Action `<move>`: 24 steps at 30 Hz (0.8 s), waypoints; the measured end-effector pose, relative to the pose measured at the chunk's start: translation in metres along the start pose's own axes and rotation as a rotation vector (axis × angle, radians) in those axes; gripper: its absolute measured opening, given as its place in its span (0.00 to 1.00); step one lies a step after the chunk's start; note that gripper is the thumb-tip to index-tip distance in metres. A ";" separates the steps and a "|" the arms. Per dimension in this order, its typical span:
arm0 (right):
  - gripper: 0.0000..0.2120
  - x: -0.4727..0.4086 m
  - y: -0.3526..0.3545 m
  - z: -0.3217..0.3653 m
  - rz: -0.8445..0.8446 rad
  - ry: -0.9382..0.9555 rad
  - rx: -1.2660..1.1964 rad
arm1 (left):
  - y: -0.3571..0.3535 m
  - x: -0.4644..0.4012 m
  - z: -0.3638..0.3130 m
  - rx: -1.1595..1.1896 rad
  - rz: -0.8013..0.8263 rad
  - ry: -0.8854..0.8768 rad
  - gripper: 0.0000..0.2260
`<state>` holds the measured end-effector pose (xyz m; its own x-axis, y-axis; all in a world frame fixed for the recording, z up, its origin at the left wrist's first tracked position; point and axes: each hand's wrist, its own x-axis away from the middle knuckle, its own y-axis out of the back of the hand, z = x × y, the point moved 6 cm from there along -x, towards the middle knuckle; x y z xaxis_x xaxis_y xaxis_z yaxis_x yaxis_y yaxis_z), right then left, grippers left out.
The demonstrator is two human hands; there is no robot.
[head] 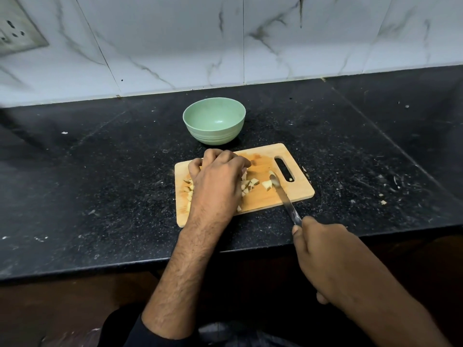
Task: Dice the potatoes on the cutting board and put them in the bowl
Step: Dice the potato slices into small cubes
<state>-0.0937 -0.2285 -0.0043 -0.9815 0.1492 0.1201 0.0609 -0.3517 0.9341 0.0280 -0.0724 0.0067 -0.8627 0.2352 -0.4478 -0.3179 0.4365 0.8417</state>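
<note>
A wooden cutting board (295, 194) lies on the black counter, with several diced potato pieces (253, 183) scattered on it. My left hand (215, 181) covers the middle of the board, its fingers curled down over the pile of pieces; what lies under the palm is hidden. My right hand (325, 251) grips the handle of a knife (283, 196) at the counter's front edge. The blade points up and left, its tip beside a potato piece (266, 185). A pale green bowl (214, 120) stands empty just behind the board.
The black granite counter (100, 171) carries scattered crumbs and scraps, mostly to the right. A white marble-tiled wall (250, 41) rises behind it, with a power socket (15, 33) at the upper left. The counter's front edge runs below my forearms.
</note>
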 end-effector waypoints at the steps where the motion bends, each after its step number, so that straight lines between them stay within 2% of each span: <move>1: 0.15 0.001 0.000 0.000 0.012 0.001 -0.013 | 0.001 0.002 0.003 0.011 -0.014 0.008 0.10; 9: 0.16 -0.001 -0.008 0.008 0.156 -0.013 -0.159 | 0.001 0.010 0.004 0.074 -0.074 -0.026 0.08; 15: 0.16 -0.014 -0.016 0.026 0.148 0.038 -0.197 | -0.002 0.020 -0.001 0.044 -0.018 -0.100 0.16; 19: 0.17 -0.020 -0.014 0.038 0.126 0.084 -0.158 | 0.004 0.026 0.005 0.019 -0.037 -0.057 0.19; 24: 0.14 -0.014 -0.003 0.037 0.151 0.124 -0.220 | 0.013 0.028 0.019 0.000 -0.049 0.014 0.20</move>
<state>-0.0735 -0.1952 0.0034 -0.9798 -0.0295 0.1979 0.1807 -0.5551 0.8119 0.0069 -0.0431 -0.0006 -0.8514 0.2016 -0.4843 -0.3598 0.4474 0.8188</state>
